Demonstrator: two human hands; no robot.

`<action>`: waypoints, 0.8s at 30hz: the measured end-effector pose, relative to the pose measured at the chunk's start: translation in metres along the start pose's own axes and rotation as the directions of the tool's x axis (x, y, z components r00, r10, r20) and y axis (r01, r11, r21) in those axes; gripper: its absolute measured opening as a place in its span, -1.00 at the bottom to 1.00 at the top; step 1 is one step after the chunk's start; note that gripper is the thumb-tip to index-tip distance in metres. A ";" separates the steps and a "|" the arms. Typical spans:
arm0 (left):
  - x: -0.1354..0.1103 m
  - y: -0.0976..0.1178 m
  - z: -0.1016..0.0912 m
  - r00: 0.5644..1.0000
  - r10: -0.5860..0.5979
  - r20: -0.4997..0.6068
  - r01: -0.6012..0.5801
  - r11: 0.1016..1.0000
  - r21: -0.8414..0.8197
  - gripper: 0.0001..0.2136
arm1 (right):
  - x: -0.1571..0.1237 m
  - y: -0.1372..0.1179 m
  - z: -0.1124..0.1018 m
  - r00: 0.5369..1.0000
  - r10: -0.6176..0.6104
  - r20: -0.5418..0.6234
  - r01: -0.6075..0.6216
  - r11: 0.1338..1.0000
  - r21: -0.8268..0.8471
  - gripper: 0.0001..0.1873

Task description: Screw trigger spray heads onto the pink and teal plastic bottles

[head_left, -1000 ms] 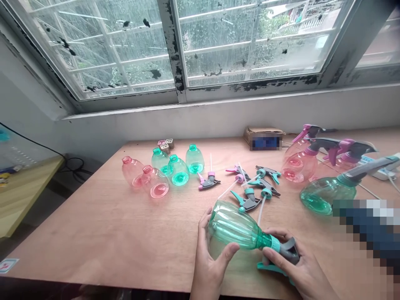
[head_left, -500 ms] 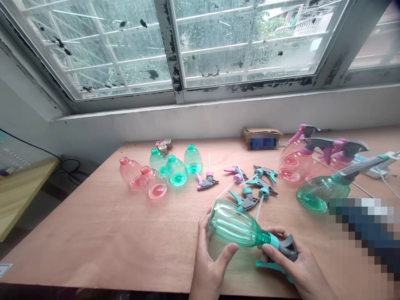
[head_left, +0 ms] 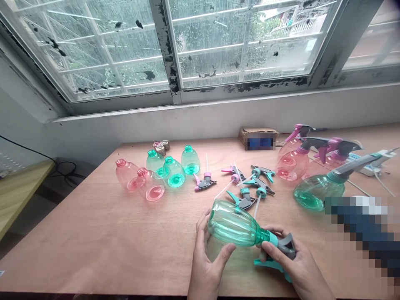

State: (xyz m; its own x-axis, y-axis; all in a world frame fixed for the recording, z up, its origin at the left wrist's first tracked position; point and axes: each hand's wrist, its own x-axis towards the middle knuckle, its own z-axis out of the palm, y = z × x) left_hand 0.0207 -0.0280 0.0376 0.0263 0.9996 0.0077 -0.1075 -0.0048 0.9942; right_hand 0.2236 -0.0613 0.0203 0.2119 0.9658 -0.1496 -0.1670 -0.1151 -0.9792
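Note:
My left hand (head_left: 208, 260) cradles the wide end of a clear green plastic spray bottle (head_left: 234, 223), with the thumb on its side. My right hand (head_left: 290, 260) grips the bottle's neck and its grey and teal trigger spray head (head_left: 286, 246), which points down and right. Just above the bottle lie several loose spray heads (head_left: 250, 187) with white dip tubes. Further left stand uncapped green bottles (head_left: 175, 173) and pink bottles (head_left: 150, 185). Assembled pink and green sprayers (head_left: 318, 193) lie at the right.
Everything rests on a plywood table (head_left: 93, 237) below a wall and a rain-streaked window (head_left: 237, 46). A cardboard box (head_left: 258, 138) and a power strip (head_left: 365, 163) sit at the back. A pixelated patch (head_left: 359, 225) covers the right side. Small square pieces (head_left: 161, 146) lie beyond the bottles.
The view has drifted, so the table items sit further left in the picture. My hands and the green bottle have barely moved, with the bottle turned slightly in my grip.

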 end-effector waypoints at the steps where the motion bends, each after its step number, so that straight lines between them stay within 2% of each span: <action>1: 0.000 0.001 0.000 1.000 -0.004 0.004 0.004 1.000 0.005 -0.33 | 0.000 0.000 0.000 1.000 0.000 0.000 0.000 1.000 0.004 -0.50; 12: 0.000 0.002 -0.003 1.000 0.002 0.031 -0.002 1.000 0.019 -0.34 | -0.003 -0.006 0.005 0.998 0.025 -0.056 -0.025 1.000 0.008 -0.48; 24: 0.000 0.005 -0.001 0.999 -0.022 0.041 0.021 1.000 0.022 -0.39 | -0.001 -0.003 0.001 1.000 0.010 -0.004 -0.010 1.000 -0.021 -0.51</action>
State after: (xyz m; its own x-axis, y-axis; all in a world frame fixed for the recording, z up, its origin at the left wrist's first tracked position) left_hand 0.0196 -0.0281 0.0427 0.0694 0.9975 -0.0096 -0.0847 0.0155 0.9963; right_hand 0.2224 -0.0620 0.0237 0.2140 0.9637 -0.1595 -0.1484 -0.1293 -0.9804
